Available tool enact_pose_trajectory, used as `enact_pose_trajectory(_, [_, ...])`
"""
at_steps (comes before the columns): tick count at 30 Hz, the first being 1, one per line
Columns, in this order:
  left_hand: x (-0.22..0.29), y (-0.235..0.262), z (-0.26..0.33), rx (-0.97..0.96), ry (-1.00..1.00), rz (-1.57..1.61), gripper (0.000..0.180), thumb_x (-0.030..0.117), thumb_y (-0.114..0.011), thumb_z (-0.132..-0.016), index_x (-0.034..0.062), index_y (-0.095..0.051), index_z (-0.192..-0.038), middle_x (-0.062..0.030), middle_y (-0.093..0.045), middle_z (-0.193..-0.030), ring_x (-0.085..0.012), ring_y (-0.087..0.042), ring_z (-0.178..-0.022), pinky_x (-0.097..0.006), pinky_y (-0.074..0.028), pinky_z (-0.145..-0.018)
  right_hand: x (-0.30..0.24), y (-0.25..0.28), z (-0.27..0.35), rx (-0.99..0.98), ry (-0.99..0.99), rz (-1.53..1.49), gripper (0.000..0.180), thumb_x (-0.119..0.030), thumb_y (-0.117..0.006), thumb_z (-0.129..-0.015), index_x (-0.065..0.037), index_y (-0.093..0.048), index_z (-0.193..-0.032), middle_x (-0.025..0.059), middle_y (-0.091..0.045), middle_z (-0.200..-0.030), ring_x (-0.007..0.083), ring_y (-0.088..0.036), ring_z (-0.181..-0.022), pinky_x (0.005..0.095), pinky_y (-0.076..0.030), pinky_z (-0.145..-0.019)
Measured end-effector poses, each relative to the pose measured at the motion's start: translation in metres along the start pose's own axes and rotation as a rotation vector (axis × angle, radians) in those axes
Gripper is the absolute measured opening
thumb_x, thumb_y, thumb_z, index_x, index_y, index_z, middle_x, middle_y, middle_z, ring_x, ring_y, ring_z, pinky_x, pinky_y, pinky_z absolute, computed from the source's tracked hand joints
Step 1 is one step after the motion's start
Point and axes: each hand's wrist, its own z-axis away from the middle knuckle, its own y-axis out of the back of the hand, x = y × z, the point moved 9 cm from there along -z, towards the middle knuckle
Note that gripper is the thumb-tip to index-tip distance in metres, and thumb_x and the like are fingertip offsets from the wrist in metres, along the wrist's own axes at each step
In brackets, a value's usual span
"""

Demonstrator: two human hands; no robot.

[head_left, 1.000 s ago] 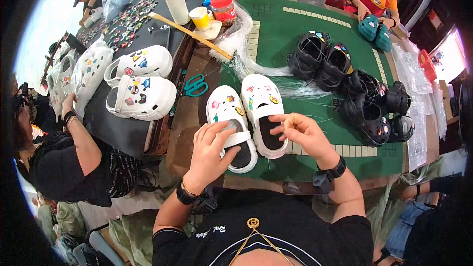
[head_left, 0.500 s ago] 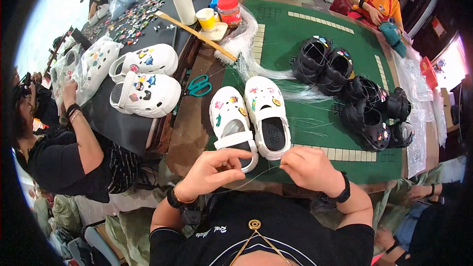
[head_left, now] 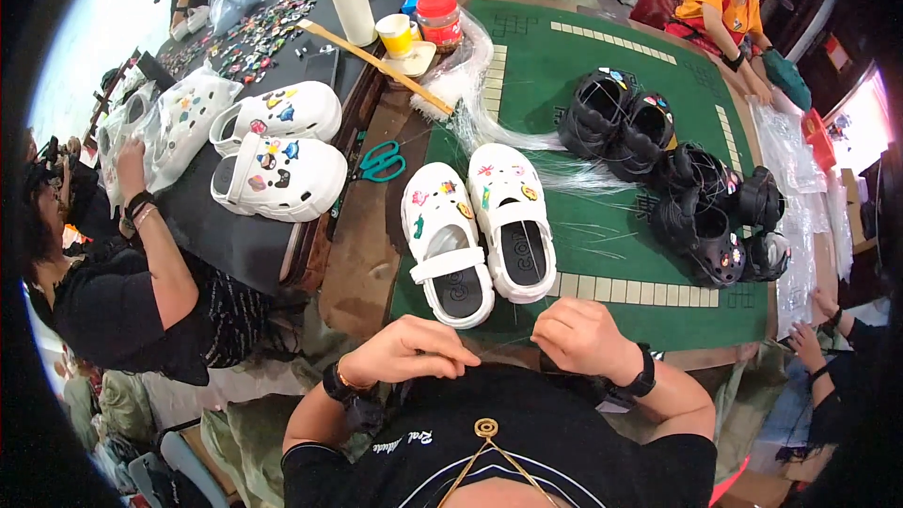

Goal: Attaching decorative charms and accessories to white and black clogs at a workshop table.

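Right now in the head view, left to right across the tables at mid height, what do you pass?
Bagged white clogs → white clog pair on the dark table → teal scissors → white clog pair on the green mat → black clogs → clear plastic sheets.

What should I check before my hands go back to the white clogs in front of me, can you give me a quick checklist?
1. Both white clogs lie side by side on the green mat, openings up: ok.
2. Left hand and right hand are off the clogs, drawn close to the body: ok.
3. Something thin, perhaps a clear thread, is pinched between the hands: cannot tell, too fine to see.
4. Charms sit on both clog toes: ok.
5. Teal scissors lie left of the clogs, apart from both hands: ok.
6. Black clogs lie to the right, apart from the white pair: ok.
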Motion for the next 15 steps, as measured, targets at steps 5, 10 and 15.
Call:
enact_pose_trajectory(5, [-0.024,0.012,0.007,0.209,0.199,0.131,0.021,0.004,-0.055,-0.094,-0.0056,-0.071,-0.103,-0.0116,-0.07,-0.087,-0.0116,-0.06,-0.065,-0.024,-0.047,-0.058,0.005,-0.009,0.016,0.051,-0.02,-0.008,0.013,-0.007,-0.073,-0.071,-0.006,-0.061,-0.077,0.0049,-0.061,-0.077,0.0229,-0.061,-0.07,0.0332,-0.051,-0.061])
enact_pose_trajectory(10, [-0.048,0.003,0.014,0.243,0.376,0.032,0.024,0.012,-0.055,-0.098,-0.0055,-0.072,-0.102,-0.0087,-0.07,-0.084,-0.0076,-0.056,-0.063,-0.022,-0.045,-0.057,0.007,-0.013,0.026,0.079,-0.04,0.01,0.013,-0.005,-0.073,-0.071,-0.005,-0.061,-0.076,0.0061,-0.062,-0.077,0.0239,-0.062,-0.071,0.0336,-0.052,-0.062])
enact_pose_trajectory(15, [-0.073,0.0,0.029,0.297,0.463,0.028,0.027,0.017,-0.057,-0.098,-0.0052,-0.072,-0.101,-0.0066,-0.07,-0.082,-0.0059,-0.055,-0.062,-0.022,-0.045,-0.056,0.01,-0.013,0.029,0.116,-0.048,0.057,0.015,-0.005,-0.074,-0.07,-0.005,-0.061,-0.078,0.0066,-0.061,-0.079,0.0249,-0.063,-0.071,0.0342,-0.052,-0.062])
